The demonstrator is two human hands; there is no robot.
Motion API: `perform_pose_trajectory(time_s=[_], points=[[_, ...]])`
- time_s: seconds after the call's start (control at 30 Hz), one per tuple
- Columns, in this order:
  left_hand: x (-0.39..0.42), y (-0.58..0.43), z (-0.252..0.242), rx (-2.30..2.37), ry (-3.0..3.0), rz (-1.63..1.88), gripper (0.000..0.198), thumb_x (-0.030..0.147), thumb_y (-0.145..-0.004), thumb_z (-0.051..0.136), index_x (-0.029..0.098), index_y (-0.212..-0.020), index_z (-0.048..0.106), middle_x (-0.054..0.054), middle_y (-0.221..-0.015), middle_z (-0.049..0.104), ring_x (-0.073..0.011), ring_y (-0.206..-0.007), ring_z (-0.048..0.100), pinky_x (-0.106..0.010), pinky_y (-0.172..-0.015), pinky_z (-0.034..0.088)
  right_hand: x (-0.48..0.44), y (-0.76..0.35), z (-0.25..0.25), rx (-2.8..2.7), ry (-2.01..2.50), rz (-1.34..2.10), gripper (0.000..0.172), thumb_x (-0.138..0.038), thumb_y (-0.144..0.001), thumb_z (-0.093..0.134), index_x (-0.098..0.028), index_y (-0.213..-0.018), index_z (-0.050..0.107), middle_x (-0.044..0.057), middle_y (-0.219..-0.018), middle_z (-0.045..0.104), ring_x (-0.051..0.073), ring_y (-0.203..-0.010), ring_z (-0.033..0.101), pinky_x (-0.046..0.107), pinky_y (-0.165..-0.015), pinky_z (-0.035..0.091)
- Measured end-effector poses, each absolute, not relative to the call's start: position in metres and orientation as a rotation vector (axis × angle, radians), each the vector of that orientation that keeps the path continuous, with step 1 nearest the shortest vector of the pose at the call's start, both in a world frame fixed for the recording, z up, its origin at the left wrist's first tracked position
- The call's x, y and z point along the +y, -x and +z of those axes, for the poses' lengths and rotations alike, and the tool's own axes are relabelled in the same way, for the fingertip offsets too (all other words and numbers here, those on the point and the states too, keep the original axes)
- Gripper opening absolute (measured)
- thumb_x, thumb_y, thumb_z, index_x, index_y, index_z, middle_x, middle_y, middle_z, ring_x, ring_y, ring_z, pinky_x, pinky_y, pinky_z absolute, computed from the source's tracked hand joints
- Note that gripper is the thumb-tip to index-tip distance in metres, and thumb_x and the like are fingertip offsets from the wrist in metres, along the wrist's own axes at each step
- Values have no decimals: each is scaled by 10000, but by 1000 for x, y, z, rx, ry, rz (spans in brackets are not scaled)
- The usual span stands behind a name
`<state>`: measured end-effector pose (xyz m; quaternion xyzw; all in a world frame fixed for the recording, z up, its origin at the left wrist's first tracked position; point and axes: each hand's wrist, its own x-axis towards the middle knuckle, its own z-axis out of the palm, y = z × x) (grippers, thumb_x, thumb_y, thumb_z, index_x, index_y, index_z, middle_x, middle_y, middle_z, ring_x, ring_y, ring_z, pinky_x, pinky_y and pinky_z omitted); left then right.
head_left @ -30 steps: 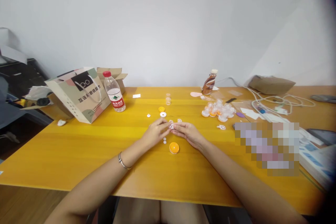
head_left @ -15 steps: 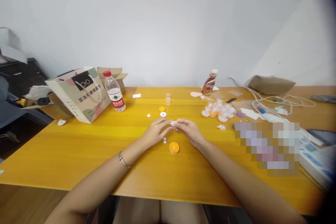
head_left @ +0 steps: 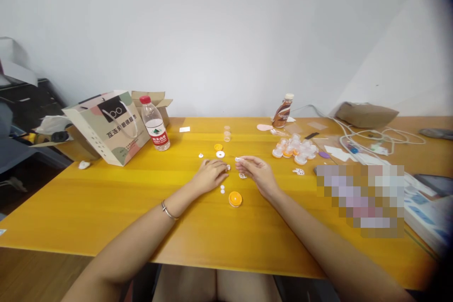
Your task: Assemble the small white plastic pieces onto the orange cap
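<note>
My left hand (head_left: 211,175) is low over the table, its bent fingertips closed on a small white openwork plastic piece (head_left: 228,167). My right hand (head_left: 258,174) pinches another small white plastic piece (head_left: 237,159) between thumb and index finger. Just below those fingers, a white perforated plastic piece (head_left: 242,176) lies on the table. Two small pale discs (head_left: 222,189) rest near my left hand. Closer to me is a round orange part (head_left: 235,199) with a white rim. Beyond the hands lie a white ring (head_left: 220,154), a yellow ring (head_left: 218,147) and a tiny white part (head_left: 201,155).
Clear-domed round cases (head_left: 295,147) cluster to the right, near another white perforated piece (head_left: 299,171). A brown drink bottle (head_left: 282,112) is behind them. At left stand a water bottle (head_left: 155,127) and a paper bag (head_left: 109,127). White cables (head_left: 354,144) spread at far right.
My hands have moved apart from where they met over a white piece. Separate white pieces now show at each hand's fingertips, and a perforated one shows on the table.
</note>
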<state>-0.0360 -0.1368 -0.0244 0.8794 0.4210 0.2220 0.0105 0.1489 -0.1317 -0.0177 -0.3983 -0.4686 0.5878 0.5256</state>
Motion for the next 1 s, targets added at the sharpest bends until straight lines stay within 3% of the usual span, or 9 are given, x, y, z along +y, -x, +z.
perform_pose_trajectory(time_s=[0.07, 0.2, 0.33, 0.57, 0.77, 1.0], points=[[-136, 36, -25, 1342, -2729, 709, 184, 313, -804, 491, 195, -921, 572, -60, -948, 615, -184, -940, 524, -329, -835, 334, -132, -147, -19, -1164, 933, 1408, 265, -361, -586, 691, -190, -769, 602, 27, -761, 681, 135, -697, 630, 264, -687, 474], [-134, 36, -27, 1398, -2680, 748, 95, 233, -783, 492, 171, -792, 563, -37, -784, 604, -160, -789, 540, -283, -736, 370, -131, -143, -22, -1249, 966, 1364, 256, -363, -578, 692, -178, -710, 573, 10, -692, 661, 118, -633, 606, 254, -642, 462], [-134, 37, -29, 1361, -2527, 879, 62, 157, -749, 477, 159, -767, 536, -19, -729, 574, -125, -684, 524, -224, -643, 394, -131, -143, -25, -1329, 933, 1370, 257, -334, -573, 696, -188, -690, 520, -22, -643, 625, 107, -622, 595, 250, -651, 459], [-140, 38, -20, 1185, -2344, 1060, 140, 211, -815, 464, 161, -839, 593, -37, -787, 601, -127, -733, 547, -231, -696, 427, -132, -144, -26, -1353, 930, 1414, 310, -326, -598, 674, -218, -829, 498, -38, -624, 625, 115, -637, 610, 281, -704, 468], [-147, 36, -14, 1068, -2253, 1004, 205, 230, -822, 465, 169, -994, 560, -44, -847, 612, -134, -784, 567, -251, -738, 446, -131, -144, -28, -1354, 960, 1428, 278, -316, -577, 686, -185, -800, 584, 24, -790, 673, 134, -720, 624, 300, -769, 467], [-150, 33, -13, 971, -2199, 1084, 158, 249, -823, 474, 156, -920, 558, -33, -828, 614, -117, -773, 572, -238, -743, 454, -135, -142, -24, -1425, 918, 1501, 245, -287, -603, 681, -171, -813, 629, 34, -835, 674, 135, -793, 614, 283, -781, 465]])
